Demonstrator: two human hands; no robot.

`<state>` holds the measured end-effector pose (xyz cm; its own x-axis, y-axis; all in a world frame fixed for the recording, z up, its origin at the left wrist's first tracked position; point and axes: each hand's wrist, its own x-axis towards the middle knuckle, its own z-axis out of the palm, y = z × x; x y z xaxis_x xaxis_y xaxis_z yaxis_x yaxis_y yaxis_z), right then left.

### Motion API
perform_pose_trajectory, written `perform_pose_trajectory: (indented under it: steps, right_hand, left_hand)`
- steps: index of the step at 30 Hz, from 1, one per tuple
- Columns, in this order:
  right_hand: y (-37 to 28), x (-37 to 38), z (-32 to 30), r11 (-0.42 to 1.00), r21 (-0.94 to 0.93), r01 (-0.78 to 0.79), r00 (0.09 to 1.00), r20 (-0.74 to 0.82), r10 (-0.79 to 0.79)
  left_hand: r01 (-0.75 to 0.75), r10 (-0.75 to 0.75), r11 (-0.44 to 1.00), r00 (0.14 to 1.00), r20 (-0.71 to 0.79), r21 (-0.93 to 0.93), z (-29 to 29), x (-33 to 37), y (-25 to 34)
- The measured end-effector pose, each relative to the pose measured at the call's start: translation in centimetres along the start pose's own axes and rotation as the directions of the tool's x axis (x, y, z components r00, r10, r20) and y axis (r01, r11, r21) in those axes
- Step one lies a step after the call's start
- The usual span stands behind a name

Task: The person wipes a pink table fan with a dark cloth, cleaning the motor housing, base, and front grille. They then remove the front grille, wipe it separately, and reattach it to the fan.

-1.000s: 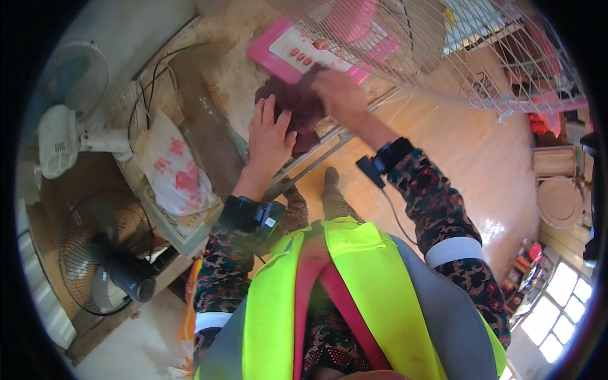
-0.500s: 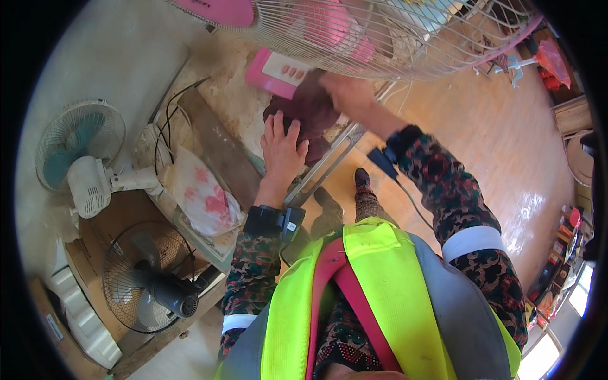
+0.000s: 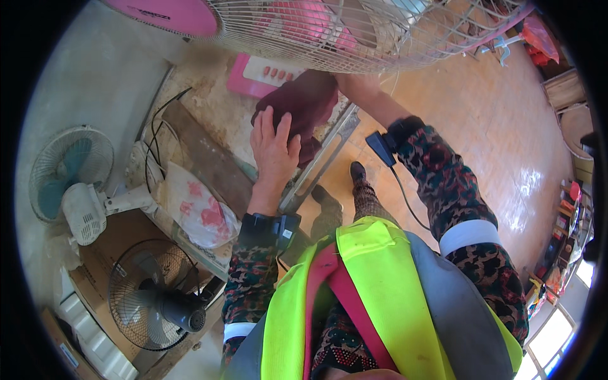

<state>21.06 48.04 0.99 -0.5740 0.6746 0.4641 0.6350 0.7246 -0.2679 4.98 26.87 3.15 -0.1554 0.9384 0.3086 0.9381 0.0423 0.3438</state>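
Observation:
A dark maroon cloth [image 3: 297,104] lies bunched on the worn tabletop, beside the pink and white base [image 3: 253,75] of a large fan, which has a row of buttons. My left hand [image 3: 273,149] rests on the near side of the cloth, its fingers spread and lying over the fabric. At the cloth's far right end is my right hand [image 3: 356,86], which grips the fabric. Its fingertips are hidden by the cloth and the fan's wire cage [image 3: 373,38]. The cage, with a pink centre disc [image 3: 171,14], fills the top of the view.
A white fan with teal blades [image 3: 82,209] and a black fan [image 3: 180,310] stand at the left. A wooden board [image 3: 202,152], a black cable [image 3: 152,142] and a red-patterned plastic bag [image 3: 206,209] lie nearby. Shelves with goods [image 3: 563,234] line the right wall.
My right hand has moved up and slightly right, drawing the cloth's far end toward the fan cage. My left hand stays on the cloth. The whole view has shifted a little.

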Motion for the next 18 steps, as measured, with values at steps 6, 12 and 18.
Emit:
perform_pose_trajectory:
  steps: [6,12,18]
  right_hand:
    - [-5.1,-5.1,-0.7,0.962,0.141,0.234,0.958,-0.202,-0.203]
    - [-6.2,-8.1,-2.9,0.874,0.406,0.268,0.963,-0.148,-0.226]
    - [-5.5,-4.6,-3.8,0.718,0.628,-0.300,0.849,-0.168,0.502]
  left_hand:
    - [0.187,-0.188,0.982,0.981,0.042,0.042,-0.4,0.8,0.4]
    - [0.108,-0.107,0.994,0.992,0.074,-0.010,-0.2,1.1,-0.3]
    - [-0.004,0.004,0.997,1.000,-0.001,-0.072,0.2,2.9,0.6]
